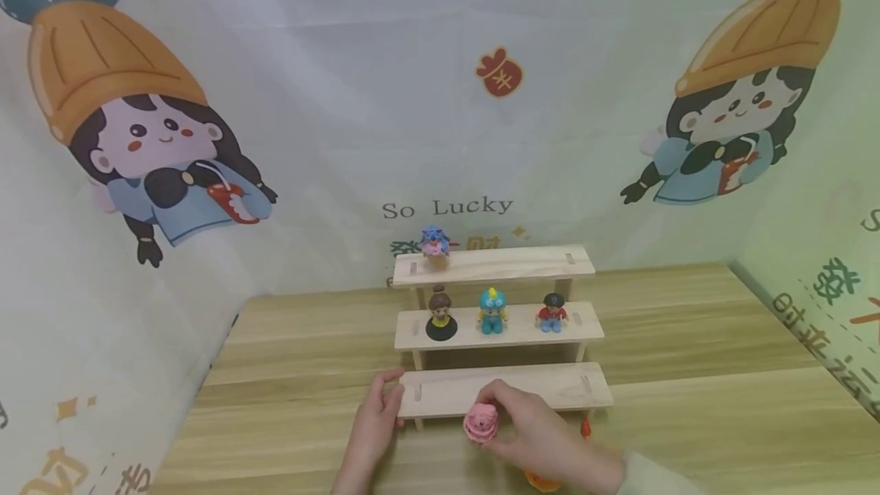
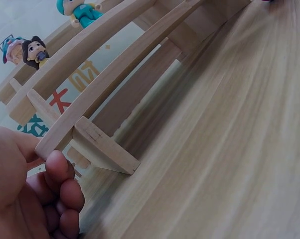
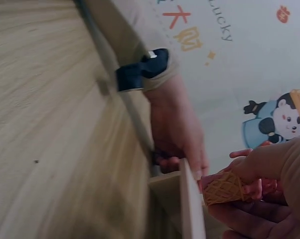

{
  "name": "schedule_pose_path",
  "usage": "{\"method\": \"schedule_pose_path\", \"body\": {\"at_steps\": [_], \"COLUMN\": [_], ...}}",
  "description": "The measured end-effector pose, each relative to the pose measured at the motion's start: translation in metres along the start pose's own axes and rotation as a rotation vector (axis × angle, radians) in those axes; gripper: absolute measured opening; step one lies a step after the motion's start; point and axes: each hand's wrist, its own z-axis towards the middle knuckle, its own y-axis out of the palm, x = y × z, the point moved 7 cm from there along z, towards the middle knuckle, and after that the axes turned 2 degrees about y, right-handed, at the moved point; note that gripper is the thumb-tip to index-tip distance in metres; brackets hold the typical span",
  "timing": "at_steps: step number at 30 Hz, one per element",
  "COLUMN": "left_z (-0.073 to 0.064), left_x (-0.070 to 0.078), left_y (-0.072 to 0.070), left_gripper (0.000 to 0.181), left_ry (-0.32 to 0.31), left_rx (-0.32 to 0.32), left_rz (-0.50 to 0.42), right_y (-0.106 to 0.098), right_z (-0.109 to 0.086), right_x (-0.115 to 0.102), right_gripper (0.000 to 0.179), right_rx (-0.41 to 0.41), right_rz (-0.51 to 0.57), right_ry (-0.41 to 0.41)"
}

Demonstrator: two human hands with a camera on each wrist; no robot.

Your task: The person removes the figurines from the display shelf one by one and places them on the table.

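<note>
My right hand (image 1: 543,428) pinches a pink ice-cream-shaped figurine (image 1: 481,424) just in front of the lowest step of a wooden three-tier display stand (image 1: 502,386). Its waffle-cone base (image 3: 222,189) shows in the right wrist view, beside the board's edge. At the stand's left side, my left hand (image 1: 374,420) grips the end of the lowest board; in the left wrist view thumb and fingers (image 2: 60,169) pinch that corner. On the middle step stand a brown-haired figurine (image 1: 441,315), a teal one (image 1: 492,313) and one in a red top (image 1: 552,313).
A blue-and-pink cone figurine (image 1: 435,245) stands at the left of the top step. Partly behind my right forearm lie an orange item (image 1: 541,481) and a small red item (image 1: 586,428). A printed cloth (image 1: 330,113) hangs behind the wood-grain table (image 1: 302,357).
</note>
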Motion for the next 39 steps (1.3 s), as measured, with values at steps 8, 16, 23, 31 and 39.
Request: {"method": "schedule_pose_path", "body": {"at_steps": [8, 16, 23, 31, 39], "left_z": [-0.001, -0.001, -0.001, 0.0, 0.001], "left_x": [0.001, 0.0, 0.0, -0.001, -0.001], "left_y": [0.0, -0.001, 0.0, 0.0, 0.0], "left_gripper": [0.034, 0.032, 0.032, 0.032, 0.032], "left_ry": [-0.007, -0.011, -0.022, -0.021, -0.01], "left_rx": [-0.006, 0.005, 0.01, 0.009, 0.006], "left_rz": [0.0, 0.014, 0.018, 0.017, 0.027], "right_y": [0.025, 0.04, 0.048, 0.05, 0.049], "right_z": [-0.009, -0.012, -0.015, -0.016, -0.017], "right_x": [0.013, 0.013, 0.01, 0.011, 0.008], "right_gripper": [0.033, 0.027, 0.03, 0.029, 0.023], "right_rx": [-0.136, -0.184, -0.177, -0.164, -0.107], "right_rz": [-0.147, -0.333, -0.478, -0.519, -0.562], "right_ry": [0.107, -0.022, -0.155, -0.178, -0.241]}}
